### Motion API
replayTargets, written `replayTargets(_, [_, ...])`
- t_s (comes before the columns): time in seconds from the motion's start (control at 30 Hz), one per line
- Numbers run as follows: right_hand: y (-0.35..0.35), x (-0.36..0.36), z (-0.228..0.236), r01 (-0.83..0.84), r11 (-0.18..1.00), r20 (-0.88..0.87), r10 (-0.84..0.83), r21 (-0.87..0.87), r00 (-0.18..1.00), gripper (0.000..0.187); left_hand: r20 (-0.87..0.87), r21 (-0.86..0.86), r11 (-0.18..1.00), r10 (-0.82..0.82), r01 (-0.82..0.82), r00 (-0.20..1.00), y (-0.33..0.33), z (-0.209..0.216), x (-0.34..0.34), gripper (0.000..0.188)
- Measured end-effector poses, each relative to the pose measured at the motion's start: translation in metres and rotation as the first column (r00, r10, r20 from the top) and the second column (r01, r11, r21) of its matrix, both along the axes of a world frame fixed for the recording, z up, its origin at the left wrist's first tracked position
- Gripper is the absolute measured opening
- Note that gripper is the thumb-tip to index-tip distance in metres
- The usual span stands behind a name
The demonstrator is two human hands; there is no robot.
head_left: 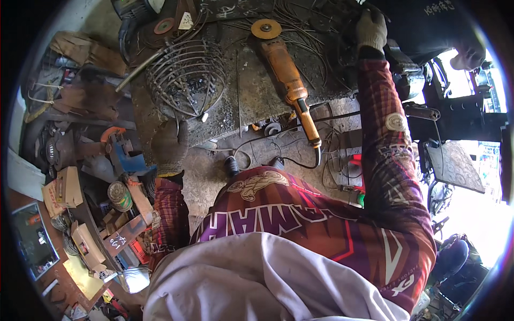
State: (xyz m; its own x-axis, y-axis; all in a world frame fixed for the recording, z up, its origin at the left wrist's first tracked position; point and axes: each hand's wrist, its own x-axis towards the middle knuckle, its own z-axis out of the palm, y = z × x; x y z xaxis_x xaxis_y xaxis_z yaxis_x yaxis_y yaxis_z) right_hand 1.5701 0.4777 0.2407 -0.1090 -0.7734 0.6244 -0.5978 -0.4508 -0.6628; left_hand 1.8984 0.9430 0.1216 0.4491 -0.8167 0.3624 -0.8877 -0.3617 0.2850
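Note:
On the workbench [225, 120] rests a round wire frame [187, 67] made of several bent rods. My left hand [170, 147], in a dirty knit glove, is at the frame's near end, closed around a thin rod that runs out from it. Far to the right, my right hand [371, 31], in a pale glove, is at the bench's far right side with its fingers curled. What lies under those fingers is hidden. Between my hands lies an orange angle grinder [284, 69] with a round disc [266, 29], touched by neither.
A metal rod [140, 70] sticks out left of the frame. Loose wires [313, 40] cover the bench's far side, near another power tool [134, 10]. The grinder's cord [300, 165] loops over the floor. Boxes [85, 246] and tools crowd the left. Another person [428, 27] stands at the far right.

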Motion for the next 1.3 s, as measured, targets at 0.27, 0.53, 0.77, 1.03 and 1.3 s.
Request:
replayTargets(0.27, [-0.067, 0.032, -0.029, -0.170, 0.970, -0.107, 0.190, 0.175, 0.976, 0.038, 0.054, 0.032, 0.999, -0.017, 0.016, 0.998, 0.001, -0.008, 0.006, 0.027])
replayTargets(0.53, [-0.034, 0.014, -0.059, -0.096, 0.874, -0.298, 0.264, 0.477, 0.917, 0.063, 0.159, -0.017, 0.998, -0.053, 0.057, 0.986, -0.006, 0.014, -0.009, 0.026])
replayTargets(0.77, [0.117, -0.014, -0.084, 0.098, 0.852, -0.636, 0.302, 0.514, 0.710, 0.033, -0.005, 0.055, 0.997, 0.049, -0.048, 0.999, 0.000, -0.007, -0.005, 0.027])
replayTargets(1.03, [0.127, -0.010, -0.084, 0.170, 0.786, -0.604, 0.296, 0.594, 0.740, 0.031, 0.026, 0.088, 0.995, 0.039, -0.041, 0.999, 0.001, -0.008, -0.002, 0.033])
replayTargets(1.3, [0.132, -0.015, -0.060, 0.127, 0.717, -0.435, 0.264, 0.686, 0.861, 0.048, -0.072, 0.066, 0.995, 0.074, -0.069, 0.995, -0.006, 0.001, -0.011, 0.028])
